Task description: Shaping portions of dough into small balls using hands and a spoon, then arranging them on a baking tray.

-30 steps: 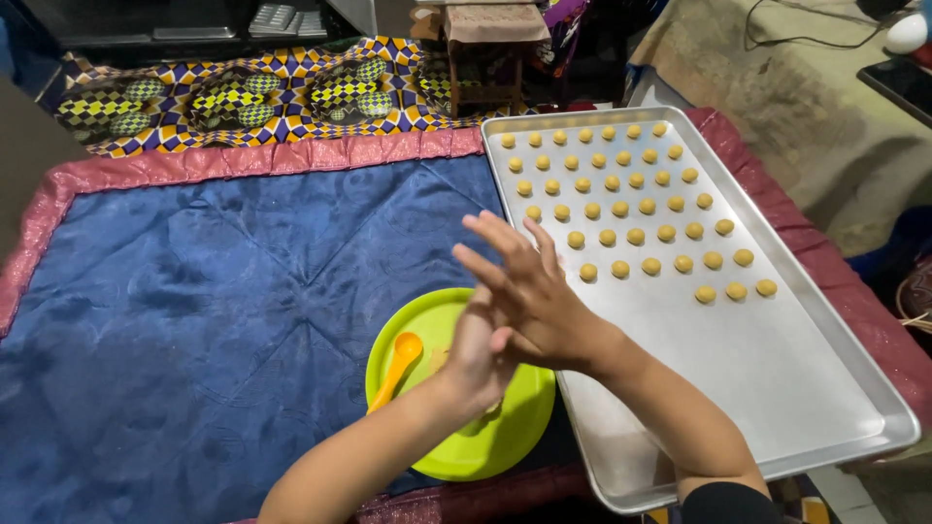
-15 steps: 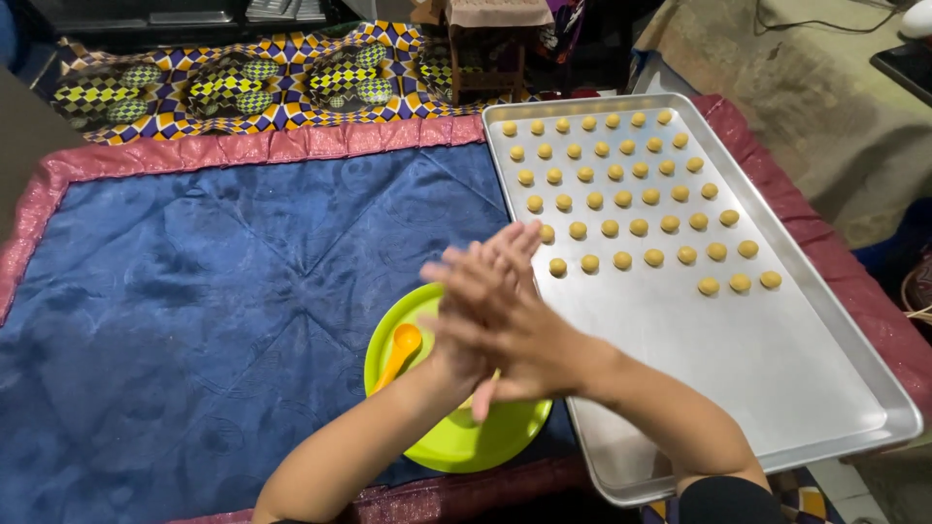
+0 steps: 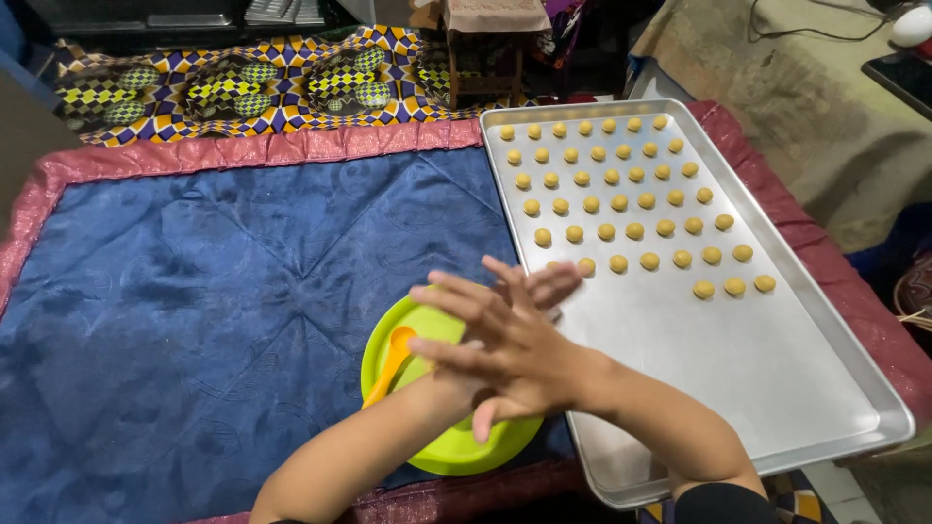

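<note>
Right hand (image 3: 505, 354) flat, fingers spread, pressed palm-down on left hand (image 3: 544, 289) above green bowl (image 3: 451, 451). Anything between palms hidden. Dough balls (image 3: 621, 194) in rows on tray (image 3: 757, 359).

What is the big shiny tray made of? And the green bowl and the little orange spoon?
The baking tray looks like brushed metal, probably aluminium: silver-grey with a dull sheen. The green bowl and orange spoon seem to be plastic: bright, even colour, smooth surface.

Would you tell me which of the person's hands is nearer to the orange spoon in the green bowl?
The left. The left hand lies underneath, just right of the orange spoon over the green bowl; the right hand presses on top of it, slightly farther right.
</note>
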